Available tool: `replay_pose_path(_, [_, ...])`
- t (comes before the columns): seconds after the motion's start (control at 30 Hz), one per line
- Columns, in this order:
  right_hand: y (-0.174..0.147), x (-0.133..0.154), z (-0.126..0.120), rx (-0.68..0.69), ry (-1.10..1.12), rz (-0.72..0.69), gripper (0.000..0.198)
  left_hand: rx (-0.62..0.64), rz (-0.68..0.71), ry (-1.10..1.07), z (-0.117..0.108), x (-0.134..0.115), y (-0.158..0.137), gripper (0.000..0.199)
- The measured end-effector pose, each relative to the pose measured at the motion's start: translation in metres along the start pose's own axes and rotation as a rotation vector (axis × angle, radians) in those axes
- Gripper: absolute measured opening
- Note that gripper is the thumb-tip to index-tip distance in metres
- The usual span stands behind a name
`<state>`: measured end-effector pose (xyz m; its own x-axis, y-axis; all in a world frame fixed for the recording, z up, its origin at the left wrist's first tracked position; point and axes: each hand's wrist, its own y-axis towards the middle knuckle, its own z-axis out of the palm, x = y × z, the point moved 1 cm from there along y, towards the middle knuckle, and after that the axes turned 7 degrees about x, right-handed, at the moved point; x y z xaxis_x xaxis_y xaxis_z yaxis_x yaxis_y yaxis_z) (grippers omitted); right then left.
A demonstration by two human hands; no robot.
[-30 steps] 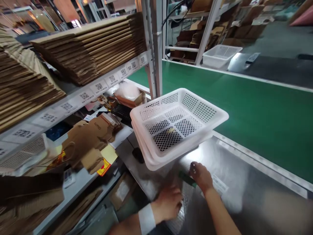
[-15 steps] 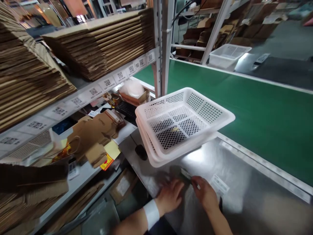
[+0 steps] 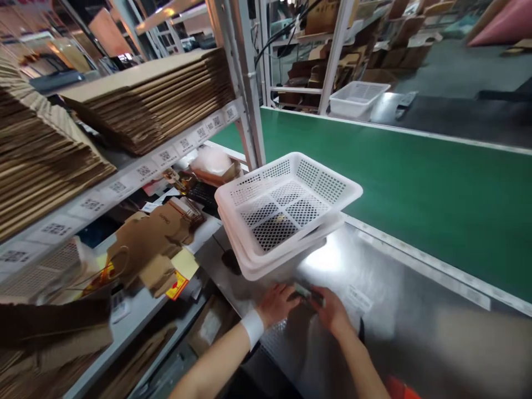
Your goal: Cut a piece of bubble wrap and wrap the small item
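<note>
Over the metal table, a small flat greenish-white item sits between my two hands; blur hides its kind. My right hand pinches its right end. From the other side, my left hand, with a white band around the wrist, has its fingers closed at the item's left end. Clear plastic wrap appears to lie on the table below my hands. Just beyond them stands a stack of white perforated baskets, with a small yellowish thing in the top one.
Behind the metal table runs a green conveyor belt. A white label lies right of my hands. On the left are flattened cardboard stacks on a shelf, an opened carton and a black mouse.
My left hand has moved up to the small flat item and its fingers have closed in on it. The whole view has shifted, so the baskets appear farther left.
</note>
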<state>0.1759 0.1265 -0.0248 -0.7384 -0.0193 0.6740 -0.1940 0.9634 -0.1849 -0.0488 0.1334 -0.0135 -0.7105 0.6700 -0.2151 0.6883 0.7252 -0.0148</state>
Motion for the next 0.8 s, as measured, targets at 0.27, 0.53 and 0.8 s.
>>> replay_pose_path(0.27, [0.0,0.002,0.015,0.19,-0.12,0.015,0.039,0.177,-0.339,-0.148,0.004,-0.053,-0.045,0.041])
replay_pose_path(0.53, [-0.032,0.016,0.045,-0.029,-0.285,-0.136,0.029,0.328,-0.464,-0.335,0.003,-0.071,-0.053,0.023])
replay_pose_path(0.8, [-0.001,0.005,0.035,-0.206,-0.232,-0.261,0.043,0.153,-0.06,-0.319,0.018,-0.062,-0.109,0.057])
